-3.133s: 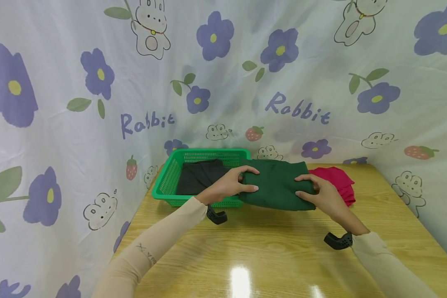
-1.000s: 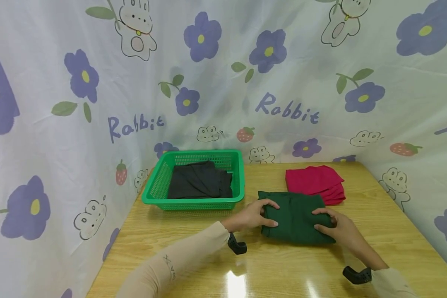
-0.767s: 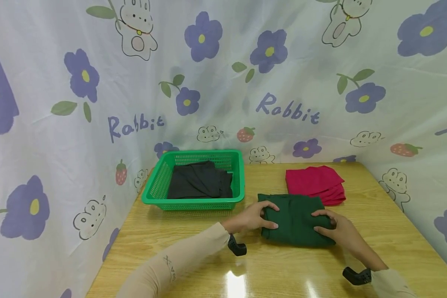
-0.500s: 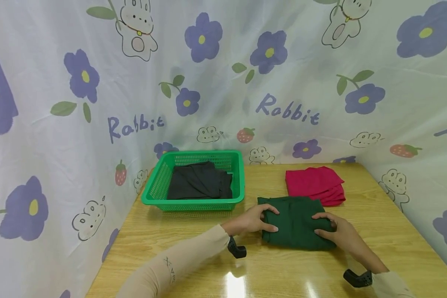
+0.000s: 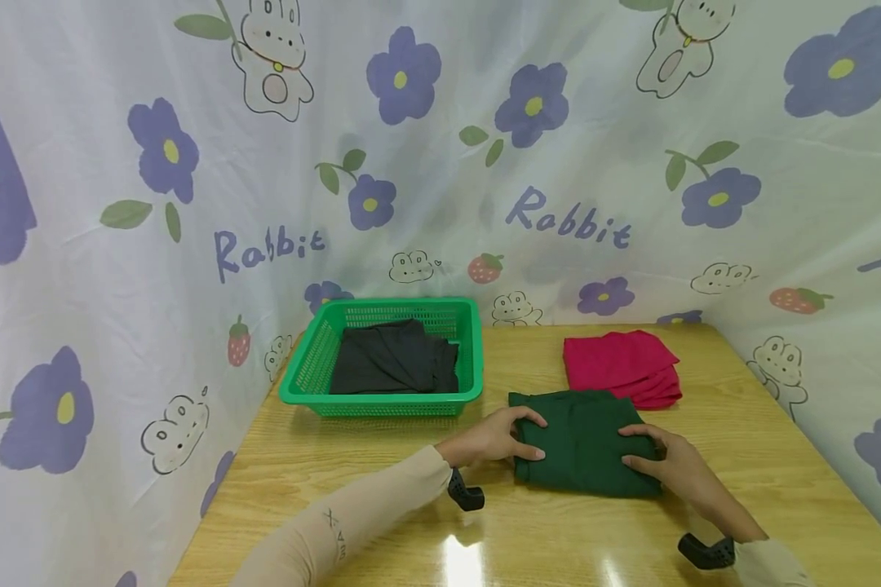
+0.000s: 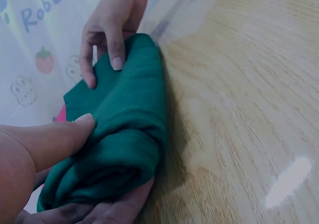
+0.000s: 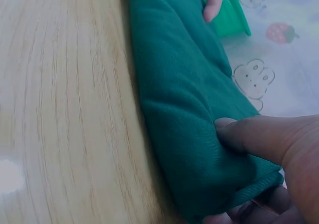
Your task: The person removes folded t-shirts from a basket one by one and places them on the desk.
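A folded dark green garment (image 5: pixel 580 444) lies level at the middle right of the table, or just above it; which one I cannot tell. My left hand (image 5: pixel 495 436) grips its left end, with the thumb on top and fingers tucked beneath the rolled layers (image 6: pixel 109 169) in the left wrist view. At the opposite end my right hand (image 5: pixel 671 461) holds on, its thumb (image 7: pixel 249 134) pressing into the fabric in the right wrist view and its other fingers partly hidden under the edge. Just behind the green garment is a folded red cloth (image 5: pixel 617 363).
At the back left stands a green plastic basket (image 5: pixel 382 399) with folded black cloth (image 5: pixel 385 359) inside. The wooden table (image 5: pixel 352 456) meets a printed curtain (image 5: pixel 440 163) at the back and sides. Light glares off the table's near part.
Both hands have brought the green garment from in front of the basket's right side down and nearer to me, uncovering the red cloth. Over the last second it has sunk slightly.
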Tool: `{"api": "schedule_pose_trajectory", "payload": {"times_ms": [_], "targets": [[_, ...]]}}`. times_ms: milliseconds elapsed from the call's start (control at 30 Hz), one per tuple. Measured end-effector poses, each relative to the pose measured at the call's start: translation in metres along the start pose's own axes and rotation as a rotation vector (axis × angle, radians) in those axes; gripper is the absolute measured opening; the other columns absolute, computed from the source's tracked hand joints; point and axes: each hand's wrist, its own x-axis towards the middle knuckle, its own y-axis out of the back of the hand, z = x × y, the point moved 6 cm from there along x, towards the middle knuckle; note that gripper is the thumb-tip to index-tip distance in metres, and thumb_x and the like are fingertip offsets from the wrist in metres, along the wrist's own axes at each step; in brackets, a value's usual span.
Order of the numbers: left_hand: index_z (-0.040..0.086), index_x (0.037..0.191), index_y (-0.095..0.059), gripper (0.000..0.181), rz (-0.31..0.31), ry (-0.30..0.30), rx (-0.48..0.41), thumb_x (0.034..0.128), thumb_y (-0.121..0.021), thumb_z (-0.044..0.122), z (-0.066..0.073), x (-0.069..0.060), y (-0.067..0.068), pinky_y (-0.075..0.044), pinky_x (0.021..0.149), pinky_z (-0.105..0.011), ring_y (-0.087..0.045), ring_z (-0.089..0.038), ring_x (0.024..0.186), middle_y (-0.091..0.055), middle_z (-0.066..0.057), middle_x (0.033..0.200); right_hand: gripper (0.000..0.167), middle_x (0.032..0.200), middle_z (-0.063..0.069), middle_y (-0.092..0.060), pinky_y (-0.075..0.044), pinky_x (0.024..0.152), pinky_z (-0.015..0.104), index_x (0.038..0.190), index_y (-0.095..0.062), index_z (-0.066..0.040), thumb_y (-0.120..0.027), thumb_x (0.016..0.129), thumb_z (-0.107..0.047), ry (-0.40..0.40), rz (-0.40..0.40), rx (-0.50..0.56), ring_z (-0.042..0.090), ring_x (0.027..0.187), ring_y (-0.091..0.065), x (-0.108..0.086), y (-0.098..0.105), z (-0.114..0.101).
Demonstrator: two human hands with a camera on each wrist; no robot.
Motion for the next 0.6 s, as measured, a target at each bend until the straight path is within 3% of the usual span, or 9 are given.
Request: {"api": "schedule_pose_trajectory", "payload": {"times_ms": [133, 267, 400, 500, 600], "targets": [[0.02, 0.133, -0.065, 0.046, -0.008, 0.005, -0.012, 0.0901, -0.083, 0.016, -0.001, 0.0, 0.0, -0.056, 0.065, -0.035, -0.059, -0.019, 0.072, -0.061, -0.008, 0.098, 0.053, 0.112, 0.012, -0.066, -0.047, 0.068, 0.03, 0.136, -0.064, -0.011, -0.082, 0.09, -0.031, -0.022, -0.014, 0.035, 0.023, 0.086, -0.052, 0.001, -0.001, 0.003], [0.021, 0.132, -0.065, 0.046, -0.005, 0.009, 0.0, 0.09, -0.083, 0.016, -0.001, 0.0, 0.001, -0.056, 0.065, -0.035, -0.059, -0.021, 0.07, -0.061, -0.009, 0.094, 0.054, 0.112, 0.012, -0.065, -0.048, 0.067, 0.031, 0.137, -0.064, -0.011, -0.082, 0.09, -0.032, -0.044, -0.018, 0.045, 0.023, 0.089, -0.053, 0.0, -0.001, 0.005], [0.023, 0.131, -0.066, 0.046, 0.002, 0.019, 0.031, 0.0893, -0.084, 0.016, -0.002, 0.0, 0.002, -0.056, 0.062, -0.037, -0.061, -0.029, 0.064, -0.06, -0.011, 0.087, 0.052, 0.122, 0.016, -0.062, -0.05, 0.067, 0.033, 0.136, -0.065, -0.011, -0.082, 0.091, -0.031, -0.049, -0.019, 0.065, 0.024, 0.09, -0.057, 0.0, 0.001, 0.005], [0.023, 0.131, -0.066, 0.046, -0.003, 0.02, 0.046, 0.0896, -0.083, 0.015, -0.003, -0.001, 0.004, -0.057, 0.058, -0.039, -0.064, -0.036, 0.06, -0.059, -0.013, 0.082, 0.048, 0.128, 0.021, -0.057, -0.052, 0.067, 0.034, 0.133, -0.065, -0.007, -0.08, 0.092, -0.027, -0.006, -0.008, 0.066, 0.025, 0.09, -0.059, 0.001, 0.005, 0.004], [0.021, 0.131, -0.067, 0.043, -0.006, 0.0, 0.075, 0.0909, -0.082, 0.014, -0.001, -0.003, 0.005, -0.053, 0.053, -0.036, -0.061, -0.032, 0.06, -0.06, -0.011, 0.085, 0.044, 0.133, 0.026, -0.053, -0.055, 0.068, 0.035, 0.131, -0.065, -0.004, -0.078, 0.094, -0.025, 0.024, 0.016, 0.061, 0.026, 0.091, -0.062, 0.003, 0.012, 0.002]]}}
